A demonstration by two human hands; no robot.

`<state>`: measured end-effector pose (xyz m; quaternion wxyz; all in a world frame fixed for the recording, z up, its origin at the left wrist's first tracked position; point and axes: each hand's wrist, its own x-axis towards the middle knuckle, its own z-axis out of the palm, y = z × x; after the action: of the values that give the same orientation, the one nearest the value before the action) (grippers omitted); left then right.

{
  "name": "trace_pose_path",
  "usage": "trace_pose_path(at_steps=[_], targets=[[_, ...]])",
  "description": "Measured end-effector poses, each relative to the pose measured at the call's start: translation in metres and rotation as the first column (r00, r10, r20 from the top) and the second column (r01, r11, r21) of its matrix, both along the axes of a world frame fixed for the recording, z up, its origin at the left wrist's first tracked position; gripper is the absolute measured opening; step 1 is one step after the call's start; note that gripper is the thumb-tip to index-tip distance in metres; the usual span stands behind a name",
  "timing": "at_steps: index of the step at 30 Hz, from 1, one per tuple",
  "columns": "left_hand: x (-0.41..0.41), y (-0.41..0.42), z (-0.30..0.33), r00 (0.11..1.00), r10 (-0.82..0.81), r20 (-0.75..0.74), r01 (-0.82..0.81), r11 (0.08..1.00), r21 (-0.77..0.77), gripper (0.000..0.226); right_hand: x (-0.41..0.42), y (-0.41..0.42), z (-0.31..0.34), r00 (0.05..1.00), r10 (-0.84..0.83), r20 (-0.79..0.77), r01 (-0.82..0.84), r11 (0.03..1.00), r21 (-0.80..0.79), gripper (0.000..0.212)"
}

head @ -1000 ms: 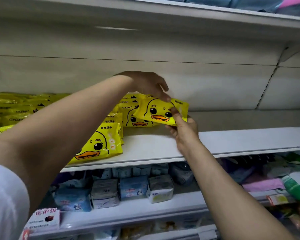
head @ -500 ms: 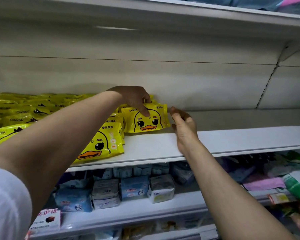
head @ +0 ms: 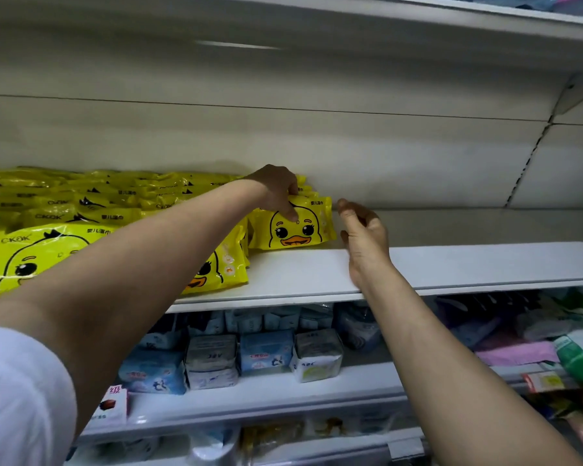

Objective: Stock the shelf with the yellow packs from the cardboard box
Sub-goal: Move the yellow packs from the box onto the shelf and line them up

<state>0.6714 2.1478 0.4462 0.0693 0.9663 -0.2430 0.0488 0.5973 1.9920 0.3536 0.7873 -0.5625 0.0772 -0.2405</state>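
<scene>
A yellow duck-face pack (head: 295,227) stands upright at the right end of a row of yellow packs (head: 81,210) on the white shelf (head: 451,264). My left hand (head: 278,190) reaches over the row and grips the top edge of that pack, fingers on its front. My right hand (head: 362,235) hovers just right of the pack, fingers loosely curled, holding nothing and not touching it. A larger yellow pack (head: 31,257) leans at the shelf front on the left. The cardboard box is out of view.
The white shelf runs bare to the right of the packs. Below it, a lower shelf (head: 266,395) carries blue and white tissue packs (head: 263,354), with pink and green goods (head: 572,358) at the right. Another shelf overhangs above.
The pack went from being held by both hands to standing at the row's end. My right hand let go and drew slightly right; my left hand stays on the pack's top.
</scene>
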Motion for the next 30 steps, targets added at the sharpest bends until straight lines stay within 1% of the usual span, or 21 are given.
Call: trace_pose_path(at_steps=[3,6,8,9,10,11,12,13,14,15,16,17,18,19,21,25,27,30], targets=[[-0.012,0.000,-0.003,0.999,0.040,0.032,-0.036,0.993,-0.115,0.068,-0.008,-0.002,0.000,0.999,-0.037,-0.015,0.037,0.999,0.001,0.043],[-0.032,0.005,0.001,0.994,0.079,0.070,-0.059,0.966,-0.250,0.068,-0.019,0.000,0.003,0.999,-0.041,-0.012,0.042,0.998,0.040,0.041],[-0.047,0.009,0.005,0.992,0.101,0.071,-0.065,0.918,-0.392,0.065,-0.026,0.006,0.010,0.999,-0.029,0.014,0.028,0.997,0.073,0.042],[-0.055,0.011,0.007,0.993,0.109,0.044,-0.074,0.869,-0.490,0.063,-0.030,0.011,0.013,1.000,-0.019,0.024,0.017,0.997,0.080,0.043],[-0.065,0.014,0.007,0.994,0.113,0.001,-0.090,0.792,-0.603,0.062,-0.035,0.017,0.016,0.999,-0.004,0.033,0.001,0.997,0.080,0.043],[-0.076,0.017,0.007,0.992,0.118,-0.052,-0.119,0.688,-0.715,0.060,-0.040,0.023,0.018,0.999,0.017,0.040,-0.020,0.997,0.081,0.043],[-0.088,0.022,0.006,0.987,0.123,-0.103,-0.155,0.563,-0.812,0.056,-0.046,0.030,0.019,0.998,0.042,0.048,-0.046,0.996,0.082,0.042],[-0.103,0.026,0.004,0.982,0.119,-0.149,-0.186,0.422,-0.888,0.051,-0.053,0.037,0.018,0.996,0.066,0.054,-0.070,0.994,0.083,0.041],[-0.118,0.029,0.001,0.976,0.101,-0.192,-0.213,0.261,-0.942,0.044,-0.061,0.044,0.018,0.995,0.087,0.056,-0.091,0.993,0.078,0.040],[-0.136,0.033,-0.002,0.971,0.066,-0.230,-0.236,0.092,-0.967,0.037,-0.070,0.050,0.017,0.992,0.111,0.058,-0.115,0.991,0.073,0.038],[-0.154,0.037,-0.005,0.966,0.030,-0.258,-0.256,-0.058,-0.965,0.031,-0.080,0.057,0.016,0.989,0.135,0.059,-0.139,0.988,0.072,0.034],[-0.171,0.042,-0.009,0.961,0.009,-0.277,-0.272,-0.164,-0.948,0.027,-0.091,0.063,0.016,0.985,0.161,0.062,-0.165,0.983,0.076,0.031],[-0.187,0.047,-0.016,0.955,0.000,-0.295,-0.287,-0.233,-0.929,0.024,-0.103,0.070,0.015,0.981,0.184,0.059,-0.188,0.979,0.081,0.029],[-0.202,0.052,-0.024,0.949,-0.008,-0.316,-0.306,-0.282,-0.909,0.023,-0.115,0.076,0.012,0.977,0.207,0.051,-0.210,0.974,0.081,0.029],[-0.231,0.061,-0.044,0.929,-0.017,-0.371,-0.353,-0.350,-0.868,0.023,-0.140,0.088,0.005,0.968,0.250,0.029,-0.252,0.966,0.066,0.028],[-0.286,0.079,-0.086,0.887,0.017,-0.461,-0.411,-0.427,-0.805,0.022,-0.183,0.112,-0.024,0.943,0.330,-0.037,-0.328,0.943,0.061,0.023],[-0.315,0.094,-0.108,0.849,0.091,-0.521,-0.428,-0.462,-0.777,0.020,-0.204,0.126,-0.044,0.917,0.385,-0.108,-0.379,0.923,0.069,0.025],[-0.361,0.124,-0.143,0.771,0.169,-0.614,-0.456,-0.526,-0.718,0.020,-0.240,0.154,-0.077,0.849,0.470,-0.240,-0.466,0.881,0.078,0.026]])
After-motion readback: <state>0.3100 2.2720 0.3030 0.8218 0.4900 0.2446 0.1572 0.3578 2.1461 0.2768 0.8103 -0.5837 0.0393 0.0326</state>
